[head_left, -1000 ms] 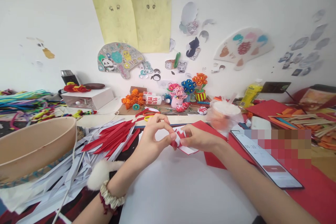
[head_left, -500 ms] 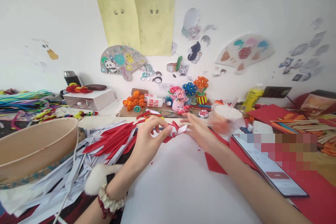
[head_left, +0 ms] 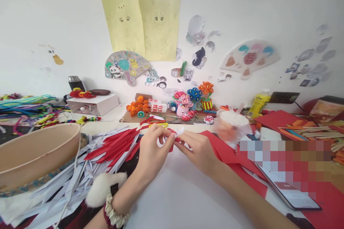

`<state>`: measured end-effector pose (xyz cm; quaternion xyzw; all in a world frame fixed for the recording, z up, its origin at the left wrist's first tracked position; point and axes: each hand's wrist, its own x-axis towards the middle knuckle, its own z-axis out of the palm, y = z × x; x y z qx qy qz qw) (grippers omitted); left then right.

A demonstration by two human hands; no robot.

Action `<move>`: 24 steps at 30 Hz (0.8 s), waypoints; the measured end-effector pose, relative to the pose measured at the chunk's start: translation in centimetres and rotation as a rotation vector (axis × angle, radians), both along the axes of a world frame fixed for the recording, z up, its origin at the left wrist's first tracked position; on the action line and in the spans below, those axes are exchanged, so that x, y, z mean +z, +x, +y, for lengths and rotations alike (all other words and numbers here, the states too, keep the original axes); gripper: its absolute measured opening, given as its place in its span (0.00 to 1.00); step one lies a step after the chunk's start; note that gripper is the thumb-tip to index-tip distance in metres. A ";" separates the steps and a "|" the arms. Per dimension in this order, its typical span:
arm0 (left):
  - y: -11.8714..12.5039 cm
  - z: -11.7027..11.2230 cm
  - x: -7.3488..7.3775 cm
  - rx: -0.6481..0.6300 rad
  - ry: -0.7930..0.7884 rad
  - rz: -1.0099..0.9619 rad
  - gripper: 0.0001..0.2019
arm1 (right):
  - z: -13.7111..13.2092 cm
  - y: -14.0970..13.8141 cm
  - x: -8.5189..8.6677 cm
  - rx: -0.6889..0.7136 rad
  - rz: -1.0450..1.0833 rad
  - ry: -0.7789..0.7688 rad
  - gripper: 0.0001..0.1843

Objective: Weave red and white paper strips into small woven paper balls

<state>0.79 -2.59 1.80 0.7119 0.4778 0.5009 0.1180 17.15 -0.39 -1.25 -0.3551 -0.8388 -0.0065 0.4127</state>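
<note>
My left hand (head_left: 152, 151) and my right hand (head_left: 198, 150) meet over a white sheet (head_left: 185, 193) on the desk. Between their pinched fingertips is a small folded piece of red-and-white paper (head_left: 175, 136). The left thumb and fingers close on its left side, and the right fingers close on its right side. A cream scrunchie with a fluffy pom-pom (head_left: 107, 200) sits on my left wrist. A pile of red and white paper strips (head_left: 113, 143) lies just left of my hands.
A tan round bowl (head_left: 34, 150) stands at the left. A phone (head_left: 290, 193) lies on red paper (head_left: 231, 157) at the right, near a plastic cup (head_left: 231, 123). Pipe-cleaner flowers (head_left: 193, 94), a white box (head_left: 94, 103), a yellow bottle (head_left: 258, 102) and wooden sticks (head_left: 317, 130) line the back.
My hands lifted the folded paper piece off the sheet and brought it slightly further away. The right hand briefly flattened, then pinched the piece again. The camera tilted down a little.
</note>
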 end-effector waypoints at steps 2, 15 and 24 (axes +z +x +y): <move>-0.1 0.0 0.2 0.022 -0.020 0.014 0.09 | 0.2 0.1 0.0 0.038 -0.017 -0.007 0.15; -0.5 0.8 -0.4 -0.032 -0.130 -0.166 0.08 | 0.0 -0.1 -0.4 0.075 0.071 0.109 0.10; -0.6 1.1 -0.3 -0.099 -0.115 -0.229 0.09 | 0.0 0.0 -0.3 0.051 0.128 0.046 0.12</move>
